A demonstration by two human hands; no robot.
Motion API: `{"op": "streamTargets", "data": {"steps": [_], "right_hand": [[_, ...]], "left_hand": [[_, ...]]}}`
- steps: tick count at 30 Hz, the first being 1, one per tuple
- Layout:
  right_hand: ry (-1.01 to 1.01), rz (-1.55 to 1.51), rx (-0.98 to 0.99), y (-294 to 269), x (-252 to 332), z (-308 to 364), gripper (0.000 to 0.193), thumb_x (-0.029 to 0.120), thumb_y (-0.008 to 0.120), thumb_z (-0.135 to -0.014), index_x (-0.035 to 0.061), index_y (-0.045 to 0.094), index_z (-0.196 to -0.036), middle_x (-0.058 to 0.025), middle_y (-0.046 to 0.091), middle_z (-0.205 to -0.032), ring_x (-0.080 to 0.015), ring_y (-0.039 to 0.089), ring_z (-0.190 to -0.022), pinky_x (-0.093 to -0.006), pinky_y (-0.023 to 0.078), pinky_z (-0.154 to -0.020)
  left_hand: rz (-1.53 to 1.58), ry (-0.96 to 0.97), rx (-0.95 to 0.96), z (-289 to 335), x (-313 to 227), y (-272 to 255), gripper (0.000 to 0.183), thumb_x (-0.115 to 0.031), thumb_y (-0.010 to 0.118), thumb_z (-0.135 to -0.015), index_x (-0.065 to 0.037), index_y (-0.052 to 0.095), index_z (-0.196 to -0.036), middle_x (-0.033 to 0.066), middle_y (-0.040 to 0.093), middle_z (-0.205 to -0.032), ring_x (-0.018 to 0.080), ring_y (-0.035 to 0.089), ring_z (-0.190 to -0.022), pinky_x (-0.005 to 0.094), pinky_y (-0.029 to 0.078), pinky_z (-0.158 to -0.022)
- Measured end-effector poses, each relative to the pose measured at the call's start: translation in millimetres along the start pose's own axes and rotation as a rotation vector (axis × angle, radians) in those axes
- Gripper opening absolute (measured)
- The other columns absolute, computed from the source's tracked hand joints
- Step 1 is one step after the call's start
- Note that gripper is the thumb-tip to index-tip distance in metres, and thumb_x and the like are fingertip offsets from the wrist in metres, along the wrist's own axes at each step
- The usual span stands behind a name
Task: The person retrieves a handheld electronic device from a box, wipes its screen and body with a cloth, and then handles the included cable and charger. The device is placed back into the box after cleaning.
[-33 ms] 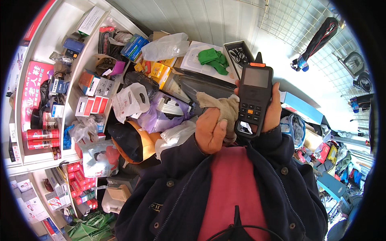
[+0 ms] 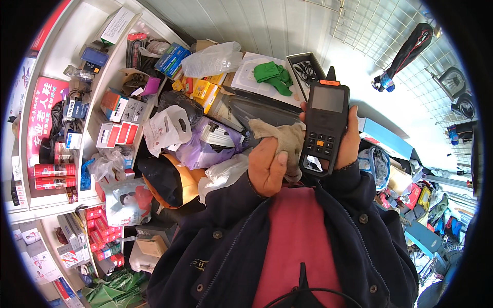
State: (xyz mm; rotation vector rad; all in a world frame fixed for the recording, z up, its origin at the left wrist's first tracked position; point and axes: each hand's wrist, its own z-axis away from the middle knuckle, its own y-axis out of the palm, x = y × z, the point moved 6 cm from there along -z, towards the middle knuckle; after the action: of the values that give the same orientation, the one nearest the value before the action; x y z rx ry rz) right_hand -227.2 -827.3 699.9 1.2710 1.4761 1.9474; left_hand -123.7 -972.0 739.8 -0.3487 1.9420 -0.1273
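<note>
My right hand is closed around a black handheld device from behind and holds it upright in front of my chest. The device has a small dark screen, a keypad with one orange key, a stubby antenna and an orange band at the top. Fingertips of that hand show at the device's left edge. Just left of it, my left hand is closed on a beige cloth, thumb pressed in against the fingers. The cloth bunches up beside the device's lower left side; whether they touch I cannot tell.
Shelves with boxes and red cans line the left. Ahead lie a purple plastic bag, a white bag, a green cloth item and an open box with a cable. A wire grid hangs at the right.
My left hand and the cloth have shifted very slightly left. The device and my right hand are practically where they were.
</note>
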Motion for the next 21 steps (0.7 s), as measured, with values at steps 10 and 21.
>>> {"op": "streamTargets", "data": {"steps": [10, 21], "right_hand": [[-0.121, 0.240, -0.135, 7.0, -7.9, 3.2, 0.080, 0.064, 0.024, -0.107, -0.0014, 0.045, -0.148, -0.0209, 0.060, -0.137, -0.0286, 0.064, -0.117, -0.0403, 0.055, -0.097], [-0.202, 0.353, -0.217, 9.2, -13.9, 16.7, 0.072, 0.060, 0.029, -0.109, 0.0011, 0.050, -0.144, -0.0137, 0.064, -0.131, -0.0211, 0.063, -0.112, -0.0341, 0.052, -0.097]], "left_hand": [[-0.180, 0.244, 0.034, -4.8, -27.3, 10.0, 0.022, -0.006, 0.059, -0.087, 0.006, 0.062, -0.105, 0.0230, 0.061, -0.092, 0.0449, 0.058, -0.083, 0.0469, 0.048, -0.076], [-0.052, 0.253, 0.030, -3.1, -32.3, 14.3, 0.016, -0.005, 0.057, -0.086, 0.006, 0.058, -0.098, 0.0227, 0.058, -0.084, 0.0443, 0.054, -0.076, 0.0474, 0.044, -0.069]]}}
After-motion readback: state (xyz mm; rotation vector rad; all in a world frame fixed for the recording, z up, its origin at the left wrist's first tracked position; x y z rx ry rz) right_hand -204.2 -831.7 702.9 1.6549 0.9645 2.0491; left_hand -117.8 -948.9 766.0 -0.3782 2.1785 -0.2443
